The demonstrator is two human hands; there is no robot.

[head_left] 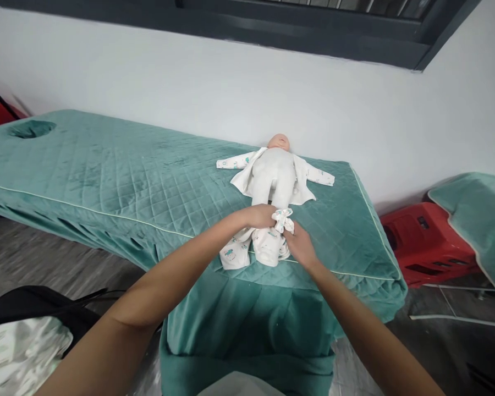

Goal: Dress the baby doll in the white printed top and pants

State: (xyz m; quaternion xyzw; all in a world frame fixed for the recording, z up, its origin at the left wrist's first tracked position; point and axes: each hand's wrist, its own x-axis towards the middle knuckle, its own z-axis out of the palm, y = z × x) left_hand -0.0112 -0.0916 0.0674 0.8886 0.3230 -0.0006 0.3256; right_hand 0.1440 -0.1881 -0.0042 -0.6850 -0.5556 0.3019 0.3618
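Observation:
A baby doll (273, 170) lies on its back on the green quilted bed, its head toward the wall. The open white patterned jacket (242, 181) has its sleeves stretched out to both sides. At the doll's lower legs, my left hand (263, 215) and my right hand (300, 243) are closed on white printed baby trousers (266, 247). Part of the cloth is bunched up between the two hands. The trousers' legs hang toward the bed's near edge. The doll's feet are hidden by my hands and the cloth.
The quilted bed (148, 176) has a face hole (32, 129) at its far left. Red plastic chairs or stools (431, 242) stand at the right beside another green-covered bed (478, 203). White printed cloth (25, 352) lies on a black item at lower left.

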